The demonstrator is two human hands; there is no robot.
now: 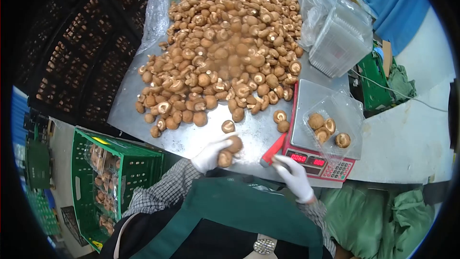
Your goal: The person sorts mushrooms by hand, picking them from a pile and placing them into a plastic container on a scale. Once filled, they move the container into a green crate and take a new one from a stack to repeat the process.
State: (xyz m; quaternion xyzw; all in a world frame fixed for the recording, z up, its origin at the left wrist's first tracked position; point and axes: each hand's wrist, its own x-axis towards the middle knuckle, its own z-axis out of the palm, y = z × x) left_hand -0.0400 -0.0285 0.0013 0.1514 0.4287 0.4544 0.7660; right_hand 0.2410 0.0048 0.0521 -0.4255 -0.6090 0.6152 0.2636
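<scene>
My left hand (208, 156), in a white glove, is closed around shiitake mushrooms (234, 144) over the front of the metal table. Another mushroom (228, 126) lies just beyond its fingertips. My right hand (295, 180), also gloved, is beside the front left corner of a red scale (316, 160). Its fingers are drawn together; a small tan bit shows at their tips, too small to name. A red object with a grey end (273, 151) lies right by those fingertips. On the scale, an open clear plastic box (335, 115) holds several mushrooms (322, 135).
A large heap of mushrooms (225, 43) covers the metal table (124, 100). Stacked clear boxes (342, 36) stand behind the scale. At lower left, a green crate (134, 168) holds packed mushrooms. Dark crates (81, 43) rise at left. Green cloth (359, 216) hangs at lower right.
</scene>
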